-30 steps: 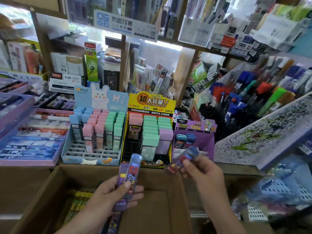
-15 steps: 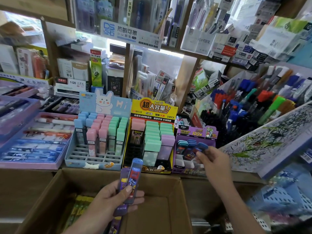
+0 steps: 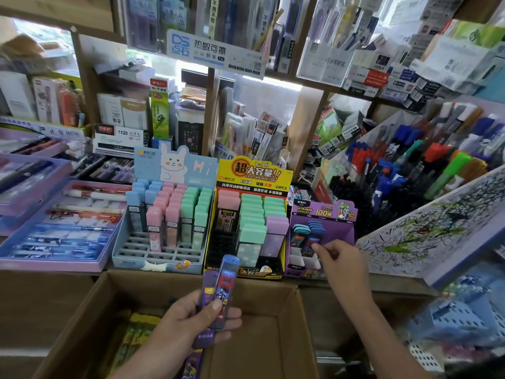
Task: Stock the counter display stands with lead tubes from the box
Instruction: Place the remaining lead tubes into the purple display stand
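Lead tubes [image 3: 220,291] are standing upright in the left hand [image 3: 191,324], which is gripping them over the box [image 3: 273,337], down-left of the right hand [image 3: 341,266]. Its curled fingers [image 3: 318,247] are reaching into the purple stand [image 3: 344,231]; pinching or not, I cannot tell.

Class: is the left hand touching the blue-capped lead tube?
Touching. The head view shows the left hand gripping the blue-capped lead tube, with the thumb pressed across its front.

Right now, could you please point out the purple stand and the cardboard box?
purple stand [image 3: 322,212]: head view, its printed header card.
cardboard box [image 3: 267,296]: head view, far inner wall.
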### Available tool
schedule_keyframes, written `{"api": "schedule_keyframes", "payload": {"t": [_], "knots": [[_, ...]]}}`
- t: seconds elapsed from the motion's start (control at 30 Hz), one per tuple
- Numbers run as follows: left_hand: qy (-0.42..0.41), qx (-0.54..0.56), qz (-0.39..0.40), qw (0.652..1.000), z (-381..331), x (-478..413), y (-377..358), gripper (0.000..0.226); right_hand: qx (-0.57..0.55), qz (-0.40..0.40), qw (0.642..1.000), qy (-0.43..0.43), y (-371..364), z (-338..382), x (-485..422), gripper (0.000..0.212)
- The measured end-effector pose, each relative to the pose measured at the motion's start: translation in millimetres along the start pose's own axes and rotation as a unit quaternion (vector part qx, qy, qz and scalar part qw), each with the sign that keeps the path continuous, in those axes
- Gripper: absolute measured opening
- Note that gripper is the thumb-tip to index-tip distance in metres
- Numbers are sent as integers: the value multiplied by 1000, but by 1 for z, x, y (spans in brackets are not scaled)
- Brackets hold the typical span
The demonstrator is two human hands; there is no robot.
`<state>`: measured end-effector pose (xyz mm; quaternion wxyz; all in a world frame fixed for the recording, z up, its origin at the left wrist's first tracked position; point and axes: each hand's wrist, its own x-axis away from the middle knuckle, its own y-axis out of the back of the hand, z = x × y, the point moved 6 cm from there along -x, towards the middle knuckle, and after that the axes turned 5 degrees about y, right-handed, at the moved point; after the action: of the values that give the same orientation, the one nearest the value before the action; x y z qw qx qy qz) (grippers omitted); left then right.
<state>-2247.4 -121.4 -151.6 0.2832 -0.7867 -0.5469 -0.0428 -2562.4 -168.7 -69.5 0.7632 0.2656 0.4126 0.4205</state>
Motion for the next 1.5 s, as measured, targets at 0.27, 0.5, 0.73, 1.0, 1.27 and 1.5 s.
{"api": "schedule_keyframes", "payload": {"t": [0.27, 0.5, 0.73, 1.0, 1.27, 1.5], "knots": [[-4, 24, -10, 1000, 0, 2, 0, 41, -58, -25, 998, -21, 9, 5, 7, 16], [-10, 42, -39, 998, -3, 5, 2, 22, -103, -45, 994, 1, 21, 24, 26, 11], [-19, 39, -47, 998, -6, 8, 3, 22, -207, 9, 978, -23, 7, 62, 62, 7], [-30, 21, -32, 999, -8, 13, -1, 26, -379, 245, 891, -53, -57, 120, 110, 11], [-31, 22, -24, 999, -8, 14, -5, 24, -446, 226, 860, -97, -61, 112, 109, 10], [-25, 60, -32, 997, -8, 9, 3, 27, -436, 104, 891, -77, -9, 75, 75, 10]]}}
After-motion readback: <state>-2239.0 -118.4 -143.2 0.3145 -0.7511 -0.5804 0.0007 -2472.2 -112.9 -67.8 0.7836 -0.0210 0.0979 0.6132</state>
